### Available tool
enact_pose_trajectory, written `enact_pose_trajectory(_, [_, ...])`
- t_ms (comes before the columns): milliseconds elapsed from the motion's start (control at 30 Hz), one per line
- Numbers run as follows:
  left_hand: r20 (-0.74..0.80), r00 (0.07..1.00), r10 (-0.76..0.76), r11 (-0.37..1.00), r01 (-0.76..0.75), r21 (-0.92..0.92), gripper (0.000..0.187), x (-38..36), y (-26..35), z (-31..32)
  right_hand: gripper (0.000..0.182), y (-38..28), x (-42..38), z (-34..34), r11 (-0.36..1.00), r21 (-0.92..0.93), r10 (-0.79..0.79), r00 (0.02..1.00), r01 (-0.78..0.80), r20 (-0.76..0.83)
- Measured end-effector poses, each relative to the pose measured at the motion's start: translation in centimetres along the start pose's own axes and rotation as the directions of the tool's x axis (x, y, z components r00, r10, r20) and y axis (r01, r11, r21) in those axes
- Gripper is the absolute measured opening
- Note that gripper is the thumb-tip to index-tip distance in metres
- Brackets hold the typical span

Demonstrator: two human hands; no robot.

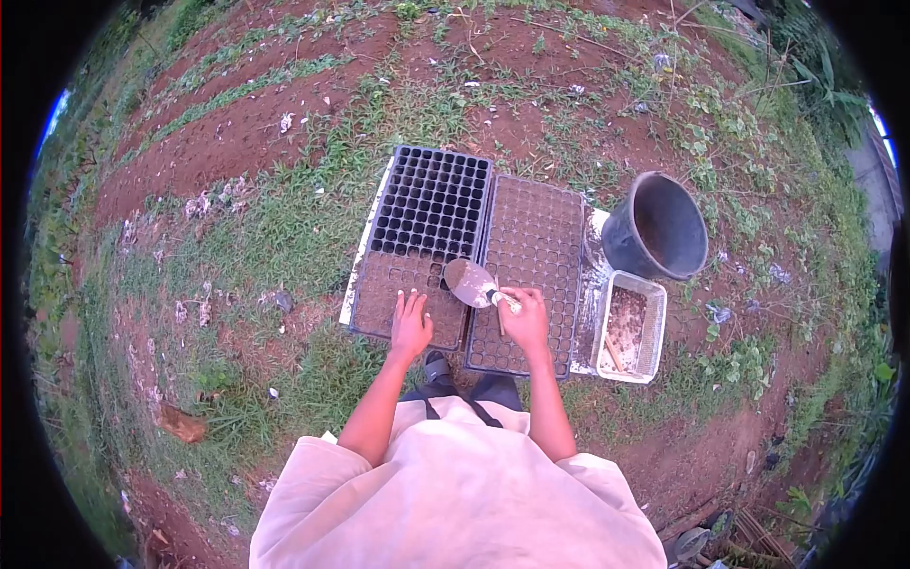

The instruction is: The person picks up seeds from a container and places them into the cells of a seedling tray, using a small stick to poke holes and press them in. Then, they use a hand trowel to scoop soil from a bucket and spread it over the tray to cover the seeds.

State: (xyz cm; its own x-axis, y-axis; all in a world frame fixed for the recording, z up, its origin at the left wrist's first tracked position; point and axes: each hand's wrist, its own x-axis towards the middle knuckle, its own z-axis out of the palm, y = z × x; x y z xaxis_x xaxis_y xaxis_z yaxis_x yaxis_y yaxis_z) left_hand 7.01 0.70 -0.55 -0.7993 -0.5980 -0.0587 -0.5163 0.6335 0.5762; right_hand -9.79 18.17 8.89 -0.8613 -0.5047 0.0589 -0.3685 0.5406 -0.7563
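Note:
My right hand [523, 318] is closed round the handle of a trowel [470, 284], whose broad blade points left over the inner edges of two seedling trays. Flat on the soil-covered near part of the left seedling tray [431, 213] lies my left hand [411, 321], fingers stretched out and holding nothing. The far cells of that tray are dark and hollow, while brown soil covers the near ones. Beside it, the right seedling tray [533, 223] has soil in its cells, with the grid of rims showing through.
A black bucket [654, 228] leans at the right, some soil inside. Just below it, a pale rectangular basket [654, 346] holds soil bits and a small stick [614, 355]. A white board [594, 275] shows under the trays. Grass and bare red soil surround everything.

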Motion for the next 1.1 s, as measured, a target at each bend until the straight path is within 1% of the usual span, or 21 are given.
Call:
enact_pose_trajectory(67, [0.051,0.999,-0.016,0.999,0.014,0.038,0.051,0.4,0.0,-0.1,0.025,-0.2,-0.1,0.7,0.993,-0.12,-0.024,0.999,0.021,-0.029])
enact_pose_trajectory(100, [0.048,0.999,-0.017,0.999,0.015,0.033,0.051,0.7,0.1,-0.2,0.025,-0.4,0.0,0.9,0.992,-0.124,-0.029,0.999,0.025,-0.028])
enact_pose_trajectory(167, [0.127,0.992,-0.018,0.997,0.008,0.082,0.055,0.9,0.2,-0.3,0.026,-0.7,-0.4,1.3,0.988,-0.152,-0.045,0.998,0.038,-0.039])
enact_pose_trajectory(300, [0.182,0.983,-0.023,0.991,-0.001,0.133,0.057,1.7,0.3,-0.5,0.027,-2.1,-0.7,1.7,0.986,-0.167,-0.015,1.0,0.014,-0.009])
enact_pose_trajectory(367, [0.207,0.978,-0.04,0.985,0.003,0.173,0.058,1.6,0.3,-0.6,0.027,-2.0,-1.2,2.6,0.984,-0.174,-0.048,0.999,0.044,-0.019])
enact_pose_trajectory(700, [0.241,0.968,-0.072,0.975,0.017,0.22,0.062,1.7,0.3,-1.2,0.027,-3.8,-1.5,3.0,0.973,-0.222,-0.069,0.997,0.058,-0.043])
enact_pose_trajectory(800, [0.259,0.963,-0.069,0.971,0.005,0.239,0.063,1.6,-0.1,-1.0,0.027,-4.6,-1.8,3.1,0.969,-0.235,-0.088,0.995,0.077,-0.04])
enact_pose_trajectory(900, [0.231,0.972,-0.041,0.972,-0.014,0.233,0.064,1.8,-0.5,-0.6,0.026,-5.0,-1.8,3.3,0.962,-0.256,-0.119,0.991,0.099,-0.066])
enact_pose_trajectory(967, [0.231,0.972,-0.044,0.967,-0.017,0.255,0.063,1.7,-0.5,-0.6,0.024,-5.4,-1.9,3.2,0.95,-0.273,-0.178,0.98,0.15,-0.083])
enact_pose_trajectory(1100, [0.234,0.971,-0.051,0.966,-0.012,0.257,0.063,2.1,-0.2,-0.8,0.025,-5.3,-1.6,3.6,0.948,-0.278,-0.187,0.978,0.156,-0.09])
